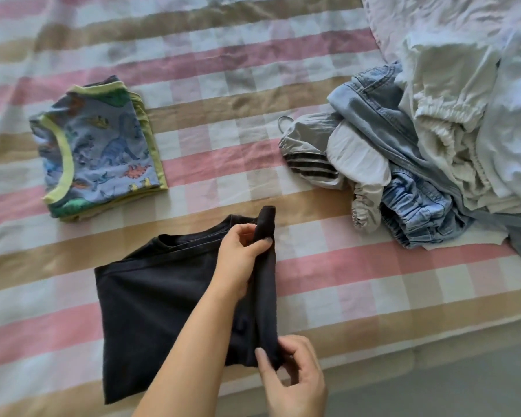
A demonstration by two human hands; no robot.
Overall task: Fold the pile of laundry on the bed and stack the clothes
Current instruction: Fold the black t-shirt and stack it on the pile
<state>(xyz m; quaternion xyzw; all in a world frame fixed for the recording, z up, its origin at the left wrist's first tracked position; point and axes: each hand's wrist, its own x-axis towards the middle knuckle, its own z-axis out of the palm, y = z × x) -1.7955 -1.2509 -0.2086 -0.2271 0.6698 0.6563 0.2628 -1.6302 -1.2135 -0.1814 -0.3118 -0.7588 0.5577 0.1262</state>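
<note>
Just a wrinkly checked bedspread (328, 266) in pink, tan and white bands. Grey floor (469, 389) peeks in past its edge at bottom right, and there's some rumpled white bedding (433, 16) in the top right corner.

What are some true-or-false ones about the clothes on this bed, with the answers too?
1. The left hand and the right hand both hold the black shirt. True.
2. The dinosaur shirt is mixed into the messy pile. False: it lies folded by itself on the left side of the bed.
3. The pile has blue denim in it. True.
4. The black shirt is stacked on the dinosaur shirt. False: they lie apart, with bed cover between them.
5. The bed cover is plain green. False: it has pink, tan and white stripes.
</note>
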